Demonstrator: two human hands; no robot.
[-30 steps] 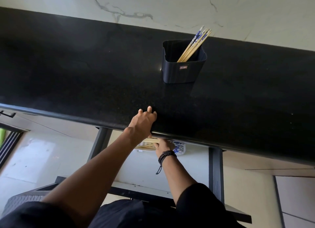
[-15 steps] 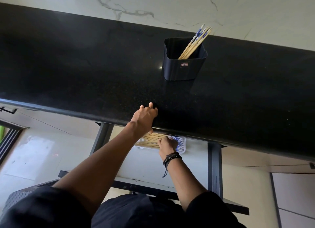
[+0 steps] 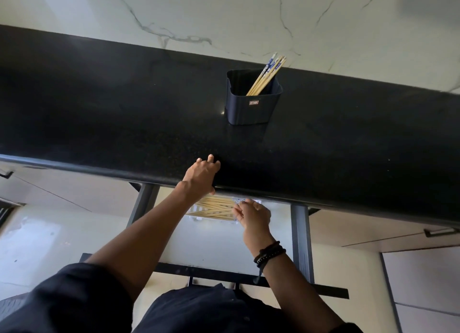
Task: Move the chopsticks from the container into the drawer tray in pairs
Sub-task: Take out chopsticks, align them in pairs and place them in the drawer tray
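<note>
- counter [image 3: 99, 113]: one long black slab along the wall, overhanging the open drawer [image 3: 211, 243] and hiding its back part.
- left hand [image 3: 201, 176] clamped on the counter's front lip, fingertips on top and thumb hooked underneath; probably a brace for leaning in over the drawer, not part of the carrying.
- drawer tray [image 3: 194, 217] just below that hand, one pale tray tucked partly under the overhang, only its near part showing.
- tray chopsticks [image 3: 214, 209] lying flat and roughly parallel, lengthwise left to right, patterned ends to the right; about seven or eight, too overlapped for a firm count or for telling the pairs apart.
- right hand [image 3: 254, 215] low over the right end of the tray, fingers [image 3: 239, 209] loosely spread and relaxed, at or just touching the sticks, gripping nothing that shows; reads as a pair just laid down or being nudged straight.
- hands apart, one above the counter edge and one below it.
- container [image 3: 251, 108] well back on the counter, one dark square tub, upright.
- remaining chopsticks [image 3: 266, 76] leaning together into its far right corner, blue-patterned tops up and past the rim; five or so, bunched too tight to be sure, so likely two or three more pairs to go.
- beaded bands [image 3: 270, 254] on the right wrist, two or three.
</note>
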